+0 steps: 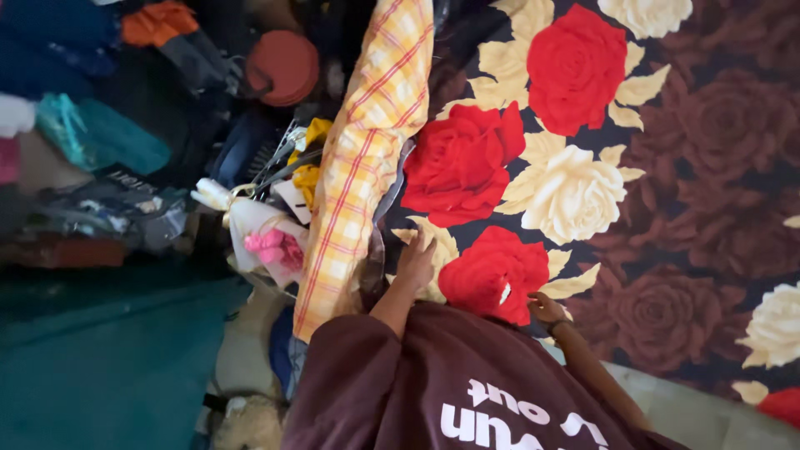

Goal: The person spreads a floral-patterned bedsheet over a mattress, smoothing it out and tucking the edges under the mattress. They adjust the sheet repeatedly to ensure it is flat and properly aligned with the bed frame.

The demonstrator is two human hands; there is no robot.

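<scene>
A dark blanket (667, 167) printed with big red and cream roses fills the right half of the view. My left hand (414, 262) lies flat on it, fingers pointing away, right beside a yellow checked cloth (367, 142) that runs along the blanket's left edge. My right hand (546, 308), with a dark band at the wrist, rests with curled fingers on a red rose of the blanket, close to a small white speck (505, 292). Whether it pinches the fabric is unclear. My maroon printed shirt (467, 383) covers the bottom of the view.
Left of the checked cloth is a crowded heap: a white bag with pink stuff (271, 242), a yellow item (308, 158), a round reddish lid (283, 67), teal bags (100, 137) and dark clothes. A teal surface (108, 358) lies at the lower left.
</scene>
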